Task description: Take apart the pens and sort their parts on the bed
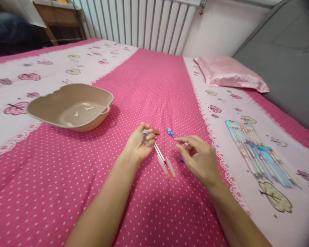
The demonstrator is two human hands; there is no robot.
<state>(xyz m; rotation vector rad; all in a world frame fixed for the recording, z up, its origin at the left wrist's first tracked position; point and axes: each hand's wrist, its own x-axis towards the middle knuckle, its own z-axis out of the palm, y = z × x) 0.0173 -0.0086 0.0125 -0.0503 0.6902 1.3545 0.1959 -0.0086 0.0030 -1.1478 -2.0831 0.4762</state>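
Palm up, my left hand (142, 142) is curled round several small grey pieces (145, 135), too small to name surely. My right hand (198, 154) is to the right with thumb and forefinger nearly together; whatever they pinch, if anything, I cannot make out. Just beyond its fingertips lie small blue pieces (169, 131), and another blue bit shows partly under the hand. A brown piece (157, 132) lies by my left fingertips. Between the hands rest a thin white pen refill (159, 153) with a dark tip and two translucent pen barrels (171, 168).
A beige plastic basin (90, 121) with a few white pieces inside stands at the left. Rows of pens (267, 161) lie at the right on the pink dotted bedspread (154, 212). Behind are a pink pillow (229, 72), a grey headboard (283, 65) and a radiator (136, 24).
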